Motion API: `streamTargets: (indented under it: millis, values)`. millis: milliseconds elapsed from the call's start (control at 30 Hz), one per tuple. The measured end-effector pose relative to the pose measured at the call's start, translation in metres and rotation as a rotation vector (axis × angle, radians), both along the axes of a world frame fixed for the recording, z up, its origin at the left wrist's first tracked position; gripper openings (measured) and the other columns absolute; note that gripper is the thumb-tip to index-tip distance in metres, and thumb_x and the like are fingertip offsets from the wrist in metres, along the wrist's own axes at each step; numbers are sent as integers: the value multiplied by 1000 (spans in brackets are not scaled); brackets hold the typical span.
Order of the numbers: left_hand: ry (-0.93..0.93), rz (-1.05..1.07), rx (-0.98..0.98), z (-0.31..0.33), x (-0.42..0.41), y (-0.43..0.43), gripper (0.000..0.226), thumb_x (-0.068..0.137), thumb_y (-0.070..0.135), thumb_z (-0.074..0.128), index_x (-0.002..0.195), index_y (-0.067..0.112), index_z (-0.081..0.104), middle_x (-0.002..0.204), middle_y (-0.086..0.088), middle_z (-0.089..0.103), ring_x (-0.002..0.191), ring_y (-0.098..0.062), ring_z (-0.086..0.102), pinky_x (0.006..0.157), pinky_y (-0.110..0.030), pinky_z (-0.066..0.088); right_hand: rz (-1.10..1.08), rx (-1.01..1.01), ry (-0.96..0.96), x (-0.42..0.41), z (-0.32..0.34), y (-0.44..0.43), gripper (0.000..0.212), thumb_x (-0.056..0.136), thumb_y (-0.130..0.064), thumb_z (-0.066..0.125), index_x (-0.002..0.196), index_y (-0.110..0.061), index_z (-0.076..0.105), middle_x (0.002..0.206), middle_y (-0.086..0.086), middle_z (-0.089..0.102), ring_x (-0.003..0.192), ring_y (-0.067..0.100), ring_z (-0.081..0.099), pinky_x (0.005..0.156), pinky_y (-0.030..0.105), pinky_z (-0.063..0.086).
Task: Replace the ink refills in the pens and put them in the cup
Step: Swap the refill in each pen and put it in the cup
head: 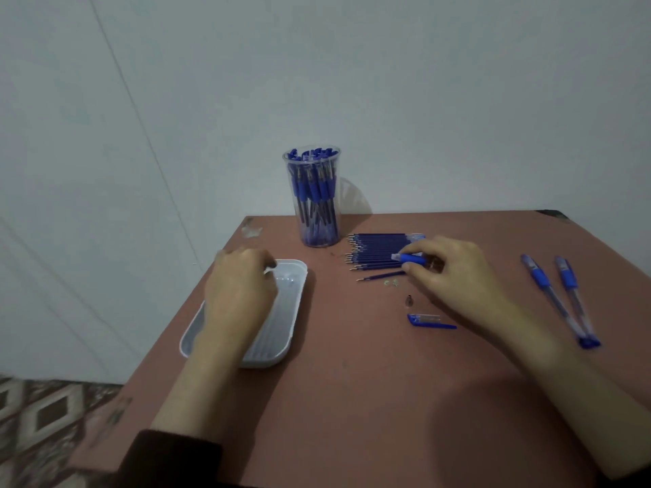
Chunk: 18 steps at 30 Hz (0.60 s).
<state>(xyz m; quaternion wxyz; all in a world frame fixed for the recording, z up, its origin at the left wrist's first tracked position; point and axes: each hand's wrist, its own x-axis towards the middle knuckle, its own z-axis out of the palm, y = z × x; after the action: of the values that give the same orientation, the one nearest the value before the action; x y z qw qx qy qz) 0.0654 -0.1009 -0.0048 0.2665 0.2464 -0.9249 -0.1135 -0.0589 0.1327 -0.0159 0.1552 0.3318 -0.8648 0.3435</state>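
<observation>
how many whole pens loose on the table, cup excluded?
2. One pen and a second pen lie right of the right hand, by the table's right edge, near ends touching. The right hand pinches another pen part, partly hidden.

**Plain room, dim light**

On my feed I see a pale, bare wall behind a reddish-brown tabletop. A thin line slants down the wall at left. The tabletop's far right corner looks dark and worn. Beyond its left edge lies a diamond-patterned floor. The light is dim and bluish.
</observation>
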Motion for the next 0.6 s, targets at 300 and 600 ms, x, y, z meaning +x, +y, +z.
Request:
streamTargets:
  millis: [300, 600]
  values:
    - [-254, 141, 11, -8, 16, -18, 17, 79, 13, 54, 66, 8, 63, 60, -7, 51, 67, -29, 47, 52, -30, 33, -8, -44, -27, 1, 1, 2, 14, 84, -16, 69, 96, -20, 74, 80, -11, 64, 72, 12, 56, 66, 25, 39]
    - [546, -360, 1076, 36, -18, 39, 9, 92, 0, 56, 98, 5, 62, 69, -4, 69, 60, -11, 66, 59, -19, 55, 6, -115, -43, -1, 0, 2, 15, 84, -19, 69, 97, -24, 73, 88, -10, 69, 78, 13, 61, 75, 34, 49]
